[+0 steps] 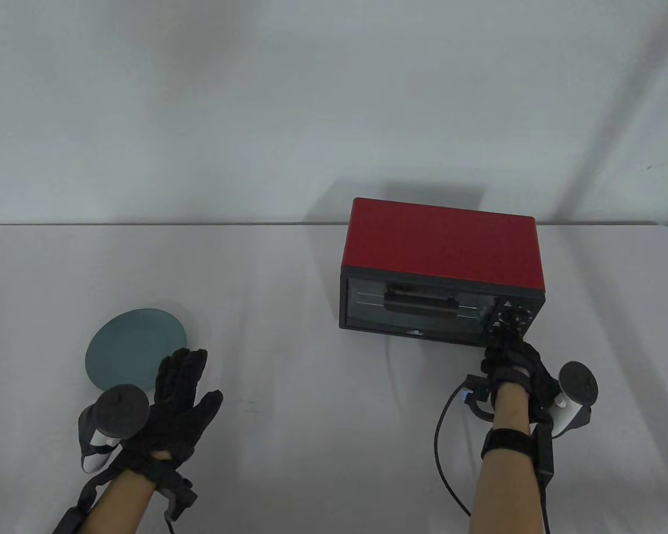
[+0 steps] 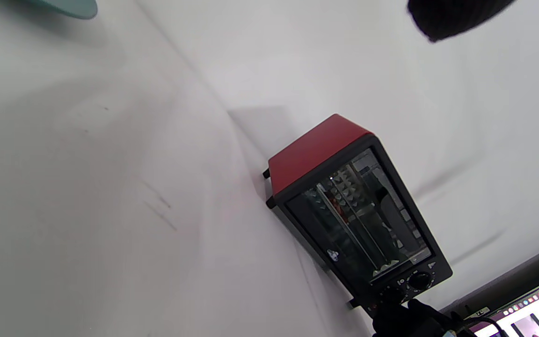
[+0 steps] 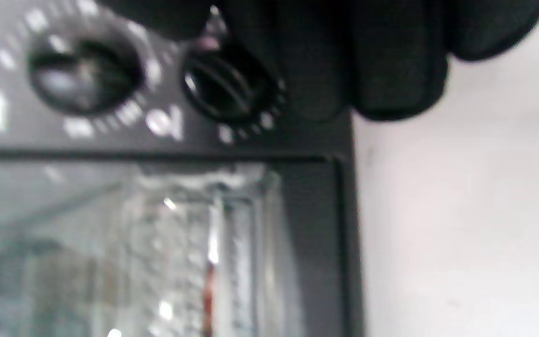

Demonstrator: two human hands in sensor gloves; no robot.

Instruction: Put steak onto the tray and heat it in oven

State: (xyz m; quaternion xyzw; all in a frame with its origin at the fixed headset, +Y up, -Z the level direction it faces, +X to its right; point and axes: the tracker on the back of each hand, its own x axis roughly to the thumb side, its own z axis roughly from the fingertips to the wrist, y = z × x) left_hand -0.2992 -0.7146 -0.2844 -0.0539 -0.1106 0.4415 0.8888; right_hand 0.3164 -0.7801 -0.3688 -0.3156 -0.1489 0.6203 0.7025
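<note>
Red oven (image 1: 444, 245) standing right of centre on the white counter (image 1: 289, 311), glass door closed. Right hand (image 1: 515, 364) reaching up to the control panel at the oven's near right corner, fingertips (image 3: 316, 70) curled at the lower knob (image 3: 225, 86) (blurred up close; whether actually pinching it, cannot tell). Left hand (image 1: 181, 397) hovering flat, fingers straight and relaxed, holding nothing, just beside the near edge of a teal plate (image 1: 136, 339) at near left. Steak not discernible behind the glass.

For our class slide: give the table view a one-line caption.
Right hand at the closed red oven's knobs; left hand open beside an empty plate.
</note>
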